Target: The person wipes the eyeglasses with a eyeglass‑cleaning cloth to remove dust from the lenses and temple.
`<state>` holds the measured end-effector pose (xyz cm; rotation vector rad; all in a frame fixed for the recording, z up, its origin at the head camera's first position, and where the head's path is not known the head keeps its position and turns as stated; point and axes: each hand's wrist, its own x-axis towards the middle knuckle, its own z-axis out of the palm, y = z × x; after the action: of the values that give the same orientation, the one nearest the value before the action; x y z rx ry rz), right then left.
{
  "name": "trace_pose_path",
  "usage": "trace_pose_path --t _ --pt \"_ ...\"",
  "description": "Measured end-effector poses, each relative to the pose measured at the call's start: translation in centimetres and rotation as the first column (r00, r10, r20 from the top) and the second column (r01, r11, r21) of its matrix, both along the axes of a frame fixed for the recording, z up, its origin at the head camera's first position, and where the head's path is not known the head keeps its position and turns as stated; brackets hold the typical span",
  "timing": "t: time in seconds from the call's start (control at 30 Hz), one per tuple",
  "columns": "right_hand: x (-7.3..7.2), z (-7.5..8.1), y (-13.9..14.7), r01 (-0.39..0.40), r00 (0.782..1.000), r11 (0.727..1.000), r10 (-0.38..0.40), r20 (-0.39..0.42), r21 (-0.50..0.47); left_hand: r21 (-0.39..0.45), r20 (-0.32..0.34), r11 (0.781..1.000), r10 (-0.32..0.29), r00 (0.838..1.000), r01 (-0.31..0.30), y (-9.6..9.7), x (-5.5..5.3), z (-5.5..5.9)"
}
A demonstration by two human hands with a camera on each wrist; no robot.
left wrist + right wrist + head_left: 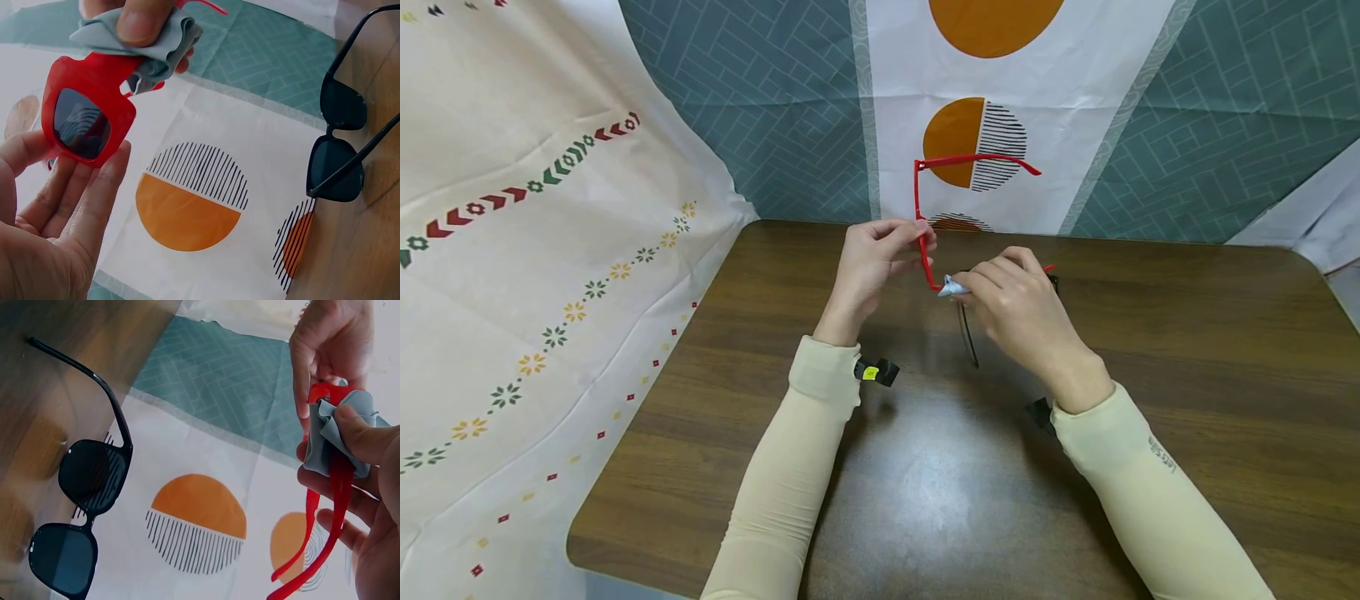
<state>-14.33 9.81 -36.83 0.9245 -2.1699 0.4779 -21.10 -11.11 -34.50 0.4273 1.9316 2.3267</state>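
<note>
Red-framed sunglasses (125, 115) with dark lenses are held up above the far side of the table, their arms unfolded. My left hand (867, 265) grips the rim around one lens between thumb and fingers. A folded grey-blue cloth (320, 440) is wrapped over the other end of the frame, covering that lens. Through the cloth, my right hand (1021, 308) pinches the frame, thumb on one side and fingers on the other. In the right wrist view both red arms (340, 494) hang below the cloth.
Black sunglasses (94, 478) lie on the wooden table (700, 433) with arms unfolded, largely hidden behind my right hand in the head view. A patterned cloth (760, 108) hangs behind the table's far edge. Another white printed cloth (550, 267) drapes along the left.
</note>
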Motion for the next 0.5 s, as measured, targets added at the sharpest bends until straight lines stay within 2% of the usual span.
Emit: trace_pose_path --t 0.5 --pt "-0.2 1.0 2.1 0.006 1.0 0.998 -0.007 -0.006 -0.064 0.053 -0.013 0.998 0.034 0.999 -0.033 -1.7 -0.5 0.2"
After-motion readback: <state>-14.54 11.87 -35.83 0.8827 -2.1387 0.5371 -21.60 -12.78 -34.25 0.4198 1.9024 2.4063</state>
